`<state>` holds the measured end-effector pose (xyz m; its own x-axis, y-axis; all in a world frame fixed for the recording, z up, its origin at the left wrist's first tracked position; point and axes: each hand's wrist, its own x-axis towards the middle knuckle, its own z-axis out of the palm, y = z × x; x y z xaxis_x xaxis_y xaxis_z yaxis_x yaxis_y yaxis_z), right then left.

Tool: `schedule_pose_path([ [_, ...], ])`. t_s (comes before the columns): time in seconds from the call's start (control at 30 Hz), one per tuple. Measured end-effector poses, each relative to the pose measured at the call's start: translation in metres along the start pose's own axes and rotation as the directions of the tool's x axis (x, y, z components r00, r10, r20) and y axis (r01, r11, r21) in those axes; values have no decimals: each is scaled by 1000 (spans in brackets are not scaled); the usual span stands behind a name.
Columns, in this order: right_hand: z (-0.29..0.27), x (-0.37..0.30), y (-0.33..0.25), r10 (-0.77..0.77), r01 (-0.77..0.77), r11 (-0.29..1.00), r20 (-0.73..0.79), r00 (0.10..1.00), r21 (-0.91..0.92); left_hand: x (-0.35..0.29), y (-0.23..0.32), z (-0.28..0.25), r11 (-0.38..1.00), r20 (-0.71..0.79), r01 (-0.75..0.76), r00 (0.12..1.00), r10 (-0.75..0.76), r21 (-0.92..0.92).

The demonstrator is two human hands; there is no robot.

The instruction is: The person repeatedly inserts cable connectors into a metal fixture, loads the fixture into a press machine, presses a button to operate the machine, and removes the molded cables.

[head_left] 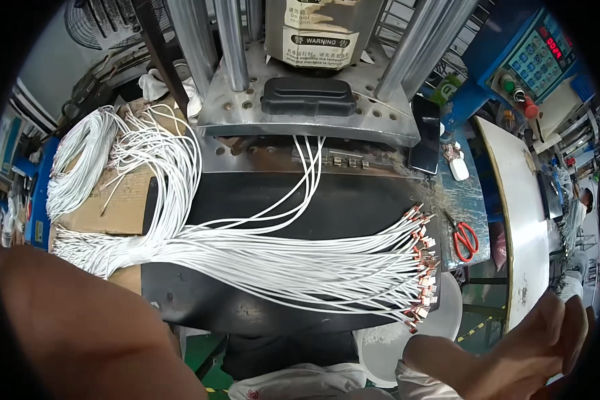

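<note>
A thick bundle of white cables (pixel 293 260) lies across the black mat, its metal-tipped connector ends (pixel 423 273) fanned out at the right. A few white cables (pixel 310 177) run from the bundle up under the press's upper plate (pixel 313 127). My left hand (pixel 87 327) looms large and close at the lower left, near the gathered part of the bundle; its fingers do not show. Off the table's front right corner is my right hand (pixel 513 353), thumb apart from the loosely bent fingers, nothing seen in it. Neither hand visibly touches the cables.
Red-handled scissors (pixel 465 241) lie right of the connectors, below a dark phone (pixel 424 137). A coiled cable bundle (pixel 80 160) rests on cardboard at the left. A blue control box (pixel 533 57) stands at the upper right. Another person (pixel 585 200) is at the far right.
</note>
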<state>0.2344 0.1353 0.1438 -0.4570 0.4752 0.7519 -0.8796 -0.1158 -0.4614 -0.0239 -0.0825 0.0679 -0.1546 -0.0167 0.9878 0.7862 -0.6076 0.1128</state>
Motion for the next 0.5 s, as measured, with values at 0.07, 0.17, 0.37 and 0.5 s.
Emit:
schedule_pose_path([
  [0.07, 1, 7, 10, -26, 26, 1000, -4, 1000, -17, 11, 13, 4, 1000, 9, 8, 1000, -8, -9],
  [0.17, 16, -4, 30, -265, 216, 946, -191, 945, -243, 26, 35, 3, 999, 6, 24, 1000, -24, -41],
  [0.37, 17, -14, 13, -10, 9, 989, -2, 1000, -147, 68, 42, 6, 984, 28, -173, 984, 174, -30],
  [0.5, 28, -21, -22, -2, 46, 987, 275, 961, -153, 53, 44, 49, 902, 129, -89, 991, 38, 423],
])
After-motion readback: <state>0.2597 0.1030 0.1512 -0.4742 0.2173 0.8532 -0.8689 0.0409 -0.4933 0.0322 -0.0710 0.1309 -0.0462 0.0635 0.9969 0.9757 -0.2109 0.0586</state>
